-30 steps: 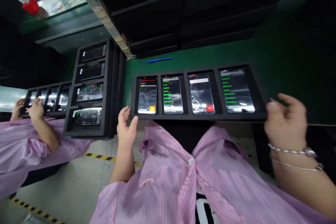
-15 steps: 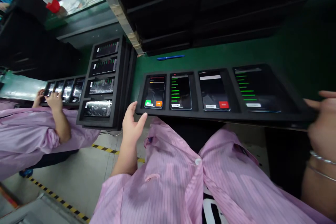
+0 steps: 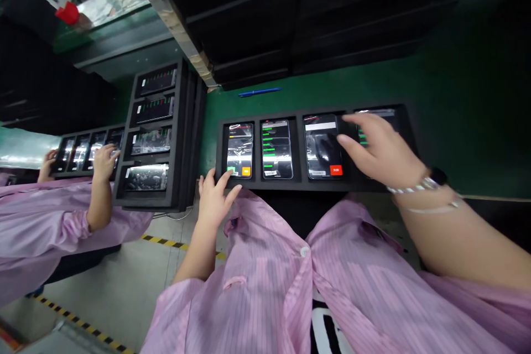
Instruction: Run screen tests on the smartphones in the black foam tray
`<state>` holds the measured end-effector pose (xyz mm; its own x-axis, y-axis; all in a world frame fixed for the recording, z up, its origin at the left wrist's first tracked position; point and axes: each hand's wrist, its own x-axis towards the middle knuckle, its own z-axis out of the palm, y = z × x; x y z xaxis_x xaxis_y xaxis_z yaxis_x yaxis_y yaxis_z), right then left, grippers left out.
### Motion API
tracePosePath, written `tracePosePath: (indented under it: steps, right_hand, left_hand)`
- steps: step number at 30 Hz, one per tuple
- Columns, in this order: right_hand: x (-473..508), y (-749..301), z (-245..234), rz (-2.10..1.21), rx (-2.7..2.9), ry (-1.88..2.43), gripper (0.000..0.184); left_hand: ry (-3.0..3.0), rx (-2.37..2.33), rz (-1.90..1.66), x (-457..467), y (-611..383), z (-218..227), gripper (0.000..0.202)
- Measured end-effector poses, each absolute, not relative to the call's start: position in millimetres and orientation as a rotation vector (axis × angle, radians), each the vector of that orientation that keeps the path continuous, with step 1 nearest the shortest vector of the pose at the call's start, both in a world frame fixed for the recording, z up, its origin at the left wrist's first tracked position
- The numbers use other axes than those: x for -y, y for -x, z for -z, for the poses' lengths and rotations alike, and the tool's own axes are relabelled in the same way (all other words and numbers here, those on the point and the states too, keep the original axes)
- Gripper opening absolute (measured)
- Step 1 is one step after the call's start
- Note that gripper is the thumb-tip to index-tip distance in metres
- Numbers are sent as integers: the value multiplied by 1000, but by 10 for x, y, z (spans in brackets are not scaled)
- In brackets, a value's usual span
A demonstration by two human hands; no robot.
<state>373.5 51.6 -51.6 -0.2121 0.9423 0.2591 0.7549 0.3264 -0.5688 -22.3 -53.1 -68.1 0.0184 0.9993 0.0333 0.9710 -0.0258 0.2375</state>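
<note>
A black foam tray [image 3: 298, 185] lies along the bench's front edge with several lit smartphones in its slots. My left hand [image 3: 213, 199] rests at the tray's left front corner, fingers apart, one fingertip over the lower part of the leftmost phone [image 3: 240, 149]. Beside that, the second phone [image 3: 277, 149] shows green lines of text. The third phone [image 3: 319, 146] has a red button at its lower right. Over the right end of the tray hovers my right hand [image 3: 377, 149], thumb and fingers spread and holding nothing. It hides most of the rightmost phone [image 3: 379, 113].
A blue pen [image 3: 259, 92] lies on the green bench [image 3: 323, 86] behind the tray. Stacked trays of phones [image 3: 176, 155] stand to the left. Beyond them, a co-worker's hand [image 3: 104, 161] is over another phone tray. Black bins [image 3: 249, 22] line the back.
My right hand has left the tray's right end and come in over the rightmost phone. The tray's right end now lies flatter on the bench. My left hand's fingers have moved onto the leftmost phone.
</note>
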Motion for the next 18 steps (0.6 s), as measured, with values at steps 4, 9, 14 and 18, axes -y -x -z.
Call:
tracePosePath:
  steps: [4,9,14,18]
  right_hand:
    - [-1279,-3277,600,-480,2140,1601,47]
    - [-1760,-2954,773,-469,2168,1904,42]
    - [-1682,-3007,687,-527,2136,1877,42]
    - [-1242,-3213,379,-462,1970,1618,37]
  left_hand:
    - [-2052,-2059,-398,543,251,776,71]
    - [-2049,-2076,-475,549,269,926,78]
    - [-2037,-2050,-551,561,256,944,80]
    - [-2038,-2002,-563,547,254,862,81]
